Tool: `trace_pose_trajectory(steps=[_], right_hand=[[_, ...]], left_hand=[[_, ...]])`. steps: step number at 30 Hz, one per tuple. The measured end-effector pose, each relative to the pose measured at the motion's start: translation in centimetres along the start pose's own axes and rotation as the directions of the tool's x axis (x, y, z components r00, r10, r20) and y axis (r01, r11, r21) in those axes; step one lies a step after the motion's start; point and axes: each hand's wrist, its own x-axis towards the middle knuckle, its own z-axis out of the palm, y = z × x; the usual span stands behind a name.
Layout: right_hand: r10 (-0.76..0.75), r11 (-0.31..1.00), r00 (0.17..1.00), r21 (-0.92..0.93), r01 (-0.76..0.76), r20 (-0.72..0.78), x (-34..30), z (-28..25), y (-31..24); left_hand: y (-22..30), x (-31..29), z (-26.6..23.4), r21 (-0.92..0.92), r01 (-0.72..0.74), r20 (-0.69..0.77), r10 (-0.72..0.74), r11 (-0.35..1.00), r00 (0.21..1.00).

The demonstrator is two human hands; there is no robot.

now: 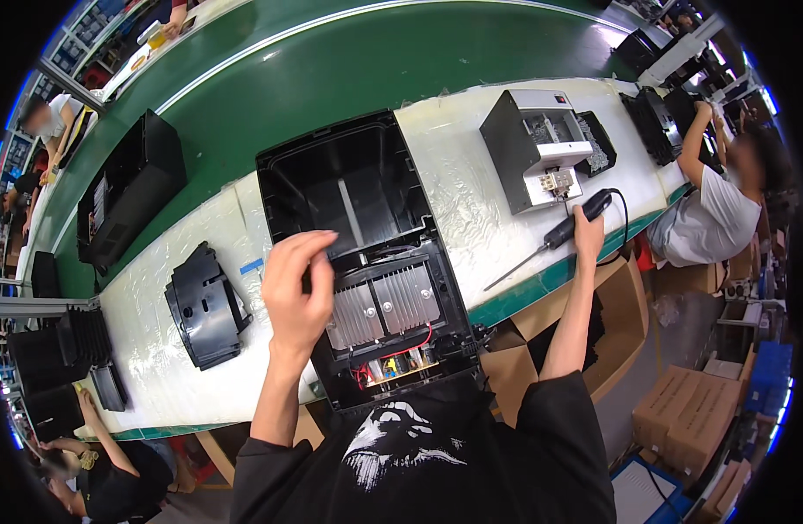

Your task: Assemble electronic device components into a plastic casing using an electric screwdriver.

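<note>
My right hand (589,234) grips a black corded electric screwdriver (560,232), its long thin bit slanting down-left over the table's near edge. My left hand (298,284) hovers above the left side of an opened black housing (279,196); its fingers are bent, the thumb stands apart from them, and nothing shows between them. The housing's hollow half lies at the far side. In its near half sit finned metal heat sinks (392,306), with red wires and a small circuit board (399,367) on the near side.
A grey-and-black screw feeder (519,144) stands right, beside a black tray of screws (600,144). A black molded cover (205,306) lies left. Another black housing (132,188) rests on the green surface (235,105). Cardboard boxes (624,327) stand below the edge. Co-workers sit at both sides.
</note>
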Motion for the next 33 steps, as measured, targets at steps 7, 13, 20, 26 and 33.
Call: trace_pose_trajectory(steps=[7, 13, 20, 26, 33], right_hand=[[-0.015, 0.319, 0.914, 0.864, 0.389, -0.406, -2.6, -6.0, 1.2], [0.136, -0.167, 0.753, 0.735, 0.658, -0.644, -9.0, -18.8, -8.2], [-0.021, -0.093, 0.681, 0.680, 0.727, -0.732, -6.0, -18.1, -9.1], [-0.167, -0.112, 0.717, 0.735, 0.668, -0.677, -5.8, -15.4, -10.1], [-0.279, -0.245, 0.642, 0.700, 0.671, -0.714, -6.4, -14.7, -9.0]], left_hand=[[1.2, -7.2, -2.0, -0.236, 0.347, 0.020, -0.353, 0.907, 0.935], [3.3, -7.9, -1.4, -0.499, 0.634, 0.091, -0.691, 0.591, 0.717], [2.6, -8.9, -1.4, -0.450, 0.579, -0.006, -0.651, 0.680, 0.759], [3.0, -9.0, -1.2, -0.472, 0.593, -0.042, -0.688, 0.653, 0.724], [2.6, -9.1, -1.0, -0.436, 0.594, -0.054, -0.679, 0.676, 0.732]])
